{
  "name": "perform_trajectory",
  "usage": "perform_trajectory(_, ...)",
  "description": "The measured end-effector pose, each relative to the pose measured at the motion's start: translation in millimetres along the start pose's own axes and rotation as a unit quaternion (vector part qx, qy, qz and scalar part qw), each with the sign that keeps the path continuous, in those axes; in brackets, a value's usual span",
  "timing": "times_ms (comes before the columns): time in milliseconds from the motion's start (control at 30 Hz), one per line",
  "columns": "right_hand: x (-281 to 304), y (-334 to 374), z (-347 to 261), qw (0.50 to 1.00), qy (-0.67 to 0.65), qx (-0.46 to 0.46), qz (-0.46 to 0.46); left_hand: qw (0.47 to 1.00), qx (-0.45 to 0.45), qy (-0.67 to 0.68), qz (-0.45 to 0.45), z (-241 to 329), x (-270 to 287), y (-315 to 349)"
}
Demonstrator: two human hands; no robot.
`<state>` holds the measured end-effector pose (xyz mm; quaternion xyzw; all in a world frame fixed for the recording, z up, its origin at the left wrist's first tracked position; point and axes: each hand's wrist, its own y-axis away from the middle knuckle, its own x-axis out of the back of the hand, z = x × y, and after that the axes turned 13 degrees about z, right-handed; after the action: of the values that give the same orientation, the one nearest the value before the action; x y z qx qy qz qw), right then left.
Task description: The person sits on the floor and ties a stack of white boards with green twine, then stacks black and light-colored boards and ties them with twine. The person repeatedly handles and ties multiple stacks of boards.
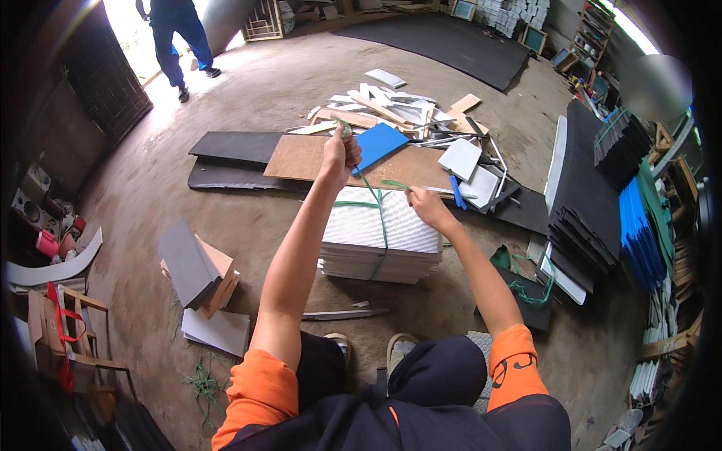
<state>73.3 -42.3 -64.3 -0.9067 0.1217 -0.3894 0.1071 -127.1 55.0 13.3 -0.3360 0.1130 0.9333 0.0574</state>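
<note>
A stack of white textured sheets (353, 225) stands on the floor in front of my feet. Green plastic twine (382, 214) runs across its top both ways and crosses near the far middle. My left hand (341, 154) is raised above and beyond the stack, closed in a fist around one end of the twine, which stretches from it down to the crossing. Low over the stack's far right corner, my right hand (426, 207) pinches the other end, a short tail sticking out to its left. The stack's underside is hidden.
Beyond the stack lie a brown board (301, 156), a blue sheet (378, 147) and a heap of offcuts (391, 105). Leaning boards (199, 270) stand at left, black sheets (587, 188) at right. A person (178, 41) is near the doorway. Loose twine (203, 387) lies on the floor.
</note>
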Motion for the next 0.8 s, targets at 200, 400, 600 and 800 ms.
perform_trajectory(200,-23.0,-4.1,-10.4,0.99,0.127,-0.053,-0.002,0.951,-0.163,-0.253,0.066,11.0,6.6,11.8)
perform_trajectory(400,-29.1,6.1,-20.2,0.992,0.094,-0.086,0.016,0.614,-0.181,-0.768,-0.038,-38.3,44.6,30.8)
perform_trajectory(600,-30.5,18.8,-24.7,0.988,0.049,-0.11,0.092,0.619,-0.216,-0.755,-0.01,-76.5,33.1,51.3)
perform_trajectory(800,-34.3,21.4,-24.4,0.986,0.01,-0.124,0.112,0.625,-0.217,-0.749,-0.002,-82.0,30.8,57.9)
